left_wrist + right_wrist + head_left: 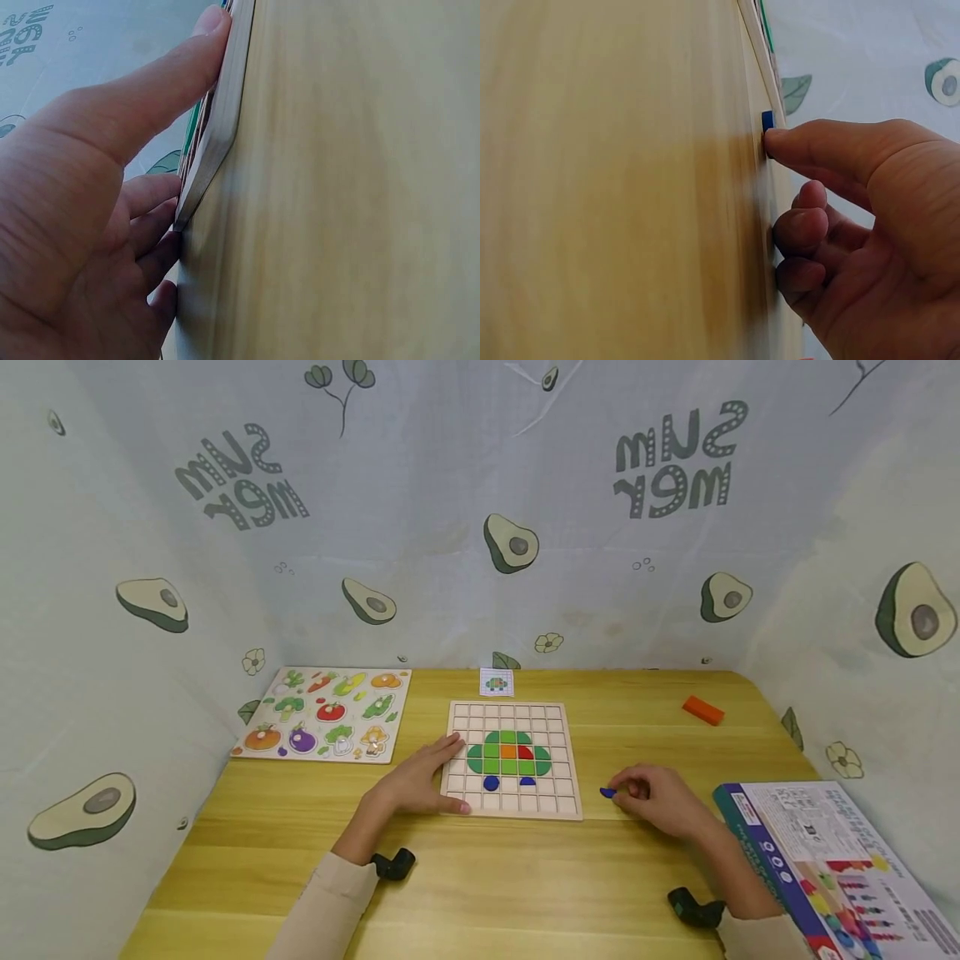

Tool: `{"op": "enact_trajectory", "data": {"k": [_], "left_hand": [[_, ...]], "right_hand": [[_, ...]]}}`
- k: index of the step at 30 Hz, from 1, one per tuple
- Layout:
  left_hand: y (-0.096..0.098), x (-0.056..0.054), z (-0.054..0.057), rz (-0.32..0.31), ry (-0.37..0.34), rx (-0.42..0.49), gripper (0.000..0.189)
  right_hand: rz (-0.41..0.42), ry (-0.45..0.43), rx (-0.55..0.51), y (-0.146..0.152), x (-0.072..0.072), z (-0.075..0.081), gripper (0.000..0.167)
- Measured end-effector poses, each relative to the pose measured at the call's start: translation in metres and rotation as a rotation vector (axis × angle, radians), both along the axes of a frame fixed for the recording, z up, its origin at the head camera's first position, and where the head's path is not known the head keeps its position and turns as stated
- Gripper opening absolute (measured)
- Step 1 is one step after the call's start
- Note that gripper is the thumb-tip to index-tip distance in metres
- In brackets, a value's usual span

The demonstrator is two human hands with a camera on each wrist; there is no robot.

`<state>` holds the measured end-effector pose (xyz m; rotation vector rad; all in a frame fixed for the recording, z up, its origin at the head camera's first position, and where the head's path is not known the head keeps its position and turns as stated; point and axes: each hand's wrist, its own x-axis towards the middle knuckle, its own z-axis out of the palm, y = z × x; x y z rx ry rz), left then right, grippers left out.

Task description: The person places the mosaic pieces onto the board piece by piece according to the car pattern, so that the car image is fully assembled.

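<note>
A wooden grid board (555, 806) lies on the table, with green, orange and red pieces set in a rounded shape. Below them are a blue circle (491, 783) and a blue half circle (528, 782) in its squares. My left hand (416, 781) rests spread at the board's left front corner, thumb (172, 71) on its front part, fingers along the left edge. To the right of the board, my right hand (660, 797) pinches a small blue curved piece (607, 792) between thumb and forefinger, low over the table; its other fingers (801, 229) are curled in.
A small pattern card (497, 682) stands behind the board. A vegetable puzzle board (352, 693) lies at the back left. An orange block (703, 710) is at the back right, and a printed box (840, 852) lies at the front right. Patterned cloth (450, 610) hangs around the table.
</note>
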<state>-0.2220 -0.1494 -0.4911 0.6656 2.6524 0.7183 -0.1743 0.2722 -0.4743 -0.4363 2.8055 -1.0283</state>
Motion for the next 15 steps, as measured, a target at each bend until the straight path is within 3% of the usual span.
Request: {"op": "enact_trajectory", "data": {"k": [15], "left_hand": [[0.000,0.002,0.003,0.004,-0.006,0.021,0.115]], "right_hand": [[-0.026,-0.009,0.030,-0.013,-0.002,0.005,0.014]]}}
